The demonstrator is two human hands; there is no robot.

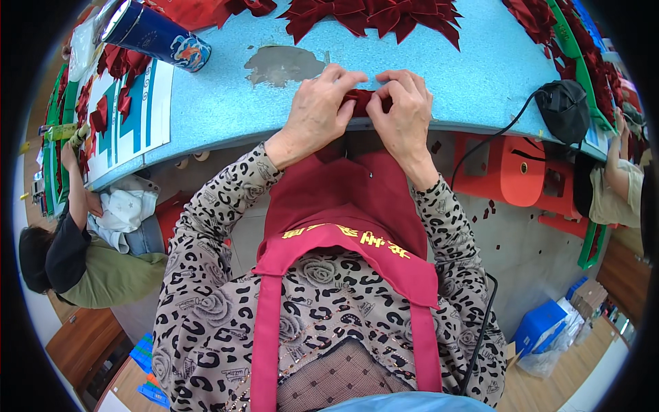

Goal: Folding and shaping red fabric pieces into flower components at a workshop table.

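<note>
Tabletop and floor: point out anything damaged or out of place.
A ragged grey patch breaks the blue tabletop just beyond the left hand, as if its coating wore off. Dark red scraps lie scattered on the floor, right.

A dark blue tumbler (154, 36) is toward the left of the bench (220, 103) — a black bundle (563, 111) with a black cord (495, 132) is at its right. Beyond: a red plastic seat (520, 189), a blue box (537, 328) — and, left, a person (113, 271).
</note>
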